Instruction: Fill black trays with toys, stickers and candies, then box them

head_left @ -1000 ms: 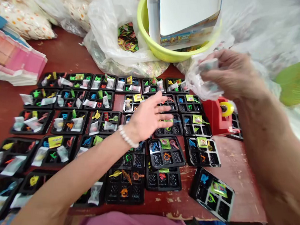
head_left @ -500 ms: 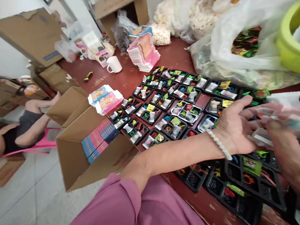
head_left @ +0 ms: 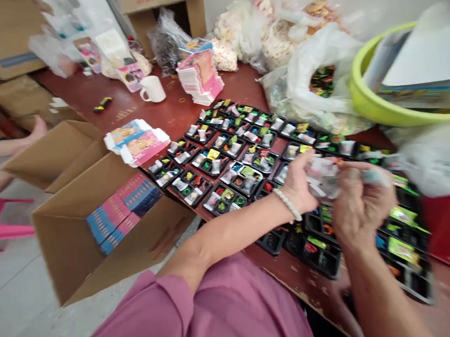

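My left hand (head_left: pixel 300 185), with a pale bead bracelet at the wrist, holds a bunch of small clear plastic packets (head_left: pixel 324 176) above the trays. Close against it, my right hand (head_left: pixel 360 202) is closed, its fingers bent round a whitish packet with a teal patch (head_left: pixel 376 177). Motion blur hides what is inside the packets. Under both hands spread rows of black compartment trays (head_left: pixel 226 203) with small colourful plastic pieces and sachets. Trays at the far left hold white packets too, while some near the front edge (head_left: pixel 314 256) have bare compartments.
An open carton (head_left: pixel 71 244) with pink and blue boxes stands at the left table edge. Flattened printed boxes (head_left: pixel 138 142), a white mug (head_left: pixel 153 88) and a stack of cards (head_left: pixel 200 75) lie behind. Plastic bags (head_left: pixel 318 85) and a yellow-green basin (head_left: pixel 367 97) line the back. Another person's arm shows far left.
The view has swung to the right, bringing more of the basin into sight. My hands remain together above the trays, and my right hand now shows more fully, with its fingers closed.
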A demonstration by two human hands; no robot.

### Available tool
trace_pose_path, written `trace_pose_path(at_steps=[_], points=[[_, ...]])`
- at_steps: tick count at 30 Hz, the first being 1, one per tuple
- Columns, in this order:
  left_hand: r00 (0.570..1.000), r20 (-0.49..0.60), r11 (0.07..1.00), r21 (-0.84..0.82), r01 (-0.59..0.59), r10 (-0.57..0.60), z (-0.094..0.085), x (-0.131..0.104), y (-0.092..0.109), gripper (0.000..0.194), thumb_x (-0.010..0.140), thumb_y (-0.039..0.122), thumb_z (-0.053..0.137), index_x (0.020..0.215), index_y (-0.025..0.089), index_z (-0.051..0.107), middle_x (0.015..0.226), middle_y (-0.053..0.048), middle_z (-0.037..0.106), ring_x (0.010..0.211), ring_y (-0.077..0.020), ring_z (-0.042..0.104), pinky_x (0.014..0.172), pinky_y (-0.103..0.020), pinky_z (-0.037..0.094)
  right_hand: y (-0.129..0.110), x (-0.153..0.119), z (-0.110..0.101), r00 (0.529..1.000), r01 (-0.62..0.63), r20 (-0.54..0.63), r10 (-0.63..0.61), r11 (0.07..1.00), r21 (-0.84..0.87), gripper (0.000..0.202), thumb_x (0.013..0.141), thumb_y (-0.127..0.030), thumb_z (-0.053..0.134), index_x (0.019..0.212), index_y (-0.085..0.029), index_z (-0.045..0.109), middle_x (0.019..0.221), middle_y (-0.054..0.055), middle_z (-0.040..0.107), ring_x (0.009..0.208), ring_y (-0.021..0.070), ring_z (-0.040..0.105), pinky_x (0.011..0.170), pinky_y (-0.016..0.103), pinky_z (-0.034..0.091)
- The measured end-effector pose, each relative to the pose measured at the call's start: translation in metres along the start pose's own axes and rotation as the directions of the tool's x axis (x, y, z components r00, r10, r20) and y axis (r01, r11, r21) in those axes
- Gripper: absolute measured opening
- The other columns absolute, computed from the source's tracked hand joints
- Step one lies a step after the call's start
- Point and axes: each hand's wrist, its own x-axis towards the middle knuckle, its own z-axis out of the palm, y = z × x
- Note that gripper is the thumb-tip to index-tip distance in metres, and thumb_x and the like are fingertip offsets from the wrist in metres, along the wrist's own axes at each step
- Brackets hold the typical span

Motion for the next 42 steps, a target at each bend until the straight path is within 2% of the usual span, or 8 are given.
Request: trace_pose_path(at_steps=[6,13,16,19,23,27,33,42], points=[[0.995,-0.073,0.995,0.071,0.071,-0.066,0.001,-0.023,0.002,0.031,0.091,0.041,0.057,0.080,0.014,0.066,0.064,-0.007,0.064,0.062,-0.0212,0.066,0.067,-0.033,0.054,-0.008,0.003,-0.002,0.984,-0.109,0.144,0.106,0.994,0.016,0.029,0.095,-0.052,0.059,0.099,-0.024,0.064,0.081,0.001,0.064,0.069,0.0172,0.063,0.066,0.033,0.051],[0.989,-0.144,0.937,0.338,0.087,-0.040,-0.007,-0.037,0.018,0.013,0.089,0.025,0.051,0.081,0.017,0.059,0.065,-0.006,0.067,0.048,-0.0207,0.065,0.041,-0.026,0.043,-0.002,0.017,-0.019,0.956,0.012,0.291,0.017,0.995,-0.097,0.031,0.105,-0.048,0.047,0.121,-0.026,0.063,0.083,0.000,0.068,0.077,0.0168,0.065,0.077,0.034,0.052],[0.990,-0.143,0.915,0.402,0.046,0.013,-0.008,-0.050,0.040,0.003,0.084,0.018,0.057,0.084,0.019,0.060,0.067,-0.004,0.069,0.044,-0.0172,0.063,0.035,-0.020,0.035,0.012,0.022,-0.039,0.927,0.170,0.375,-0.030,0.922,-0.347,0.032,0.107,-0.042,0.044,0.123,-0.026,0.066,0.079,0.001,0.067,0.070,0.0184,0.060,0.072,0.034,0.047],[0.988,-0.094,0.844,0.533,-0.055,0.124,-0.010,-0.068,0.066,0.005,0.083,0.018,0.061,0.088,0.019,0.060,0.071,-0.003,0.070,0.046,-0.0156,0.064,0.033,-0.018,0.036,0.025,0.019,-0.052,0.836,0.456,0.542,-0.082,0.652,-0.606,0.032,0.105,-0.027,0.044,0.124,-0.023,0.070,0.087,0.007,0.072,0.078,0.0239,0.058,0.073,0.038,0.038],[0.975,-0.114,0.795,0.600,-0.087,0.192,-0.018,-0.090,0.086,0.013,0.077,0.018,0.066,0.089,0.018,0.061,0.075,-0.003,0.070,0.048,-0.0164,0.066,0.033,-0.018,0.038,0.036,0.004,-0.047,0.636,0.719,0.769,-0.058,0.407,-0.564,0.035,0.102,-0.014,0.044,0.126,-0.023,0.069,0.088,0.010,0.072,0.085,0.0270,0.053,0.075,0.041,0.030],[0.975,-0.157,0.830,0.557,-0.042,0.155,-0.030,-0.104,0.092,0.019,0.073,0.017,0.067,0.092,0.018,0.063,0.076,-0.003,0.070,0.055,-0.0196,0.070,0.036,-0.020,0.045,0.040,-0.007,-0.037,0.510,0.795,0.859,-0.047,0.406,-0.451,0.035,0.103,-0.013,0.045,0.127,-0.024,0.067,0.091,0.008,0.072,0.088,0.0270,0.049,0.077,0.041,0.026],[0.976,-0.151,0.860,0.507,-0.059,0.156,-0.048,-0.118,0.099,0.016,0.079,0.019,0.067,0.095,0.016,0.065,0.082,-0.007,0.073,0.064,-0.0245,0.075,0.040,-0.023,0.052,0.032,-0.011,-0.031,0.486,0.801,0.872,-0.061,0.429,-0.417,0.038,0.104,-0.013,0.043,0.135,-0.023,0.063,0.100,0.009,0.073,0.093,0.0274,0.050,0.080,0.042,0.027],[0.964,-0.181,0.862,0.500,-0.082,0.196,-0.062,-0.127,0.101,0.017,0.086,0.021,0.061,0.101,0.015,0.065,0.094,-0.011,0.076,0.067,-0.0267,0.077,0.039,-0.025,0.054,0.019,-0.029,0.011,0.370,0.800,0.929,-0.028,0.518,-0.304,0.044,0.103,-0.009,0.044,0.140,-0.024,0.061,0.108,0.010,0.072,0.097,0.0285,0.053,0.086,0.044,0.032]])
